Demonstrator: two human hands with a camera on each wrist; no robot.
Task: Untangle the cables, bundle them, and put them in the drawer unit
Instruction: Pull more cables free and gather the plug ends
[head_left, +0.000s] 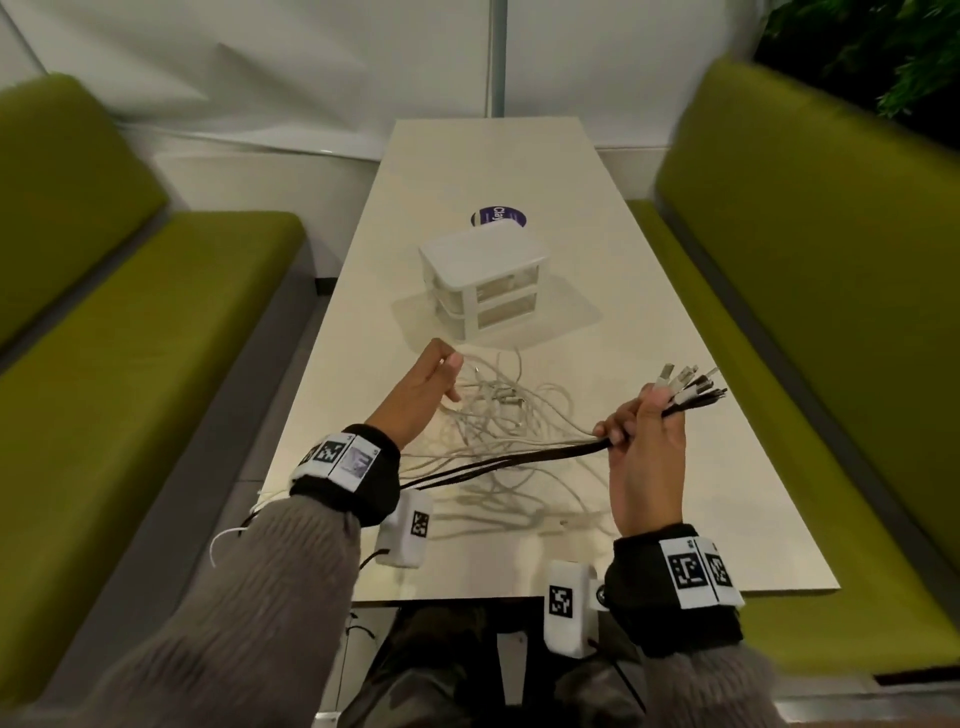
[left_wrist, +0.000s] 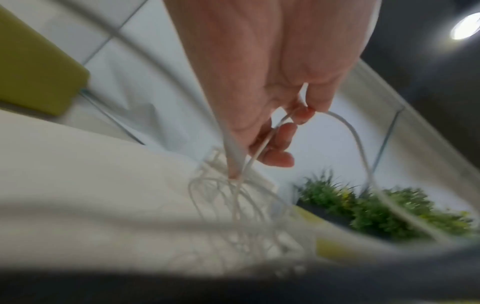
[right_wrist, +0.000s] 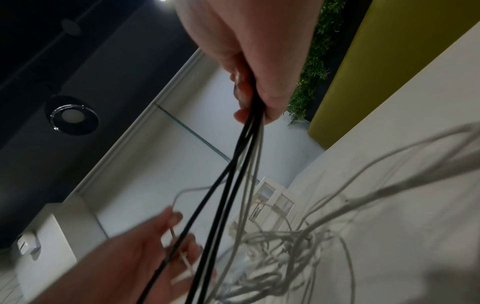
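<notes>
A loose tangle of white cables (head_left: 511, 415) (right_wrist: 280, 246) lies on the cream table (head_left: 649, 291) in front of a small white drawer unit (head_left: 485, 278) (right_wrist: 270, 195). My right hand (head_left: 641, 431) (right_wrist: 257, 96), raised over the table's right side, grips a bunch of black and white cables (right_wrist: 241, 156) with their plug ends (head_left: 688, 387) sticking out past the fist. The black cables (head_left: 498, 462) trail left toward my left wrist. My left hand (head_left: 428, 387) (left_wrist: 275, 131) (right_wrist: 166, 244), at the tangle's left edge, pinches a single white cable (left_wrist: 345, 127).
Green upholstered benches (head_left: 130, 322) (head_left: 810, 270) flank the table on both sides. A round purple sticker (head_left: 497, 215) lies behind the drawer unit. A white wall closes the far end, with green plants (head_left: 872, 47) at the top right.
</notes>
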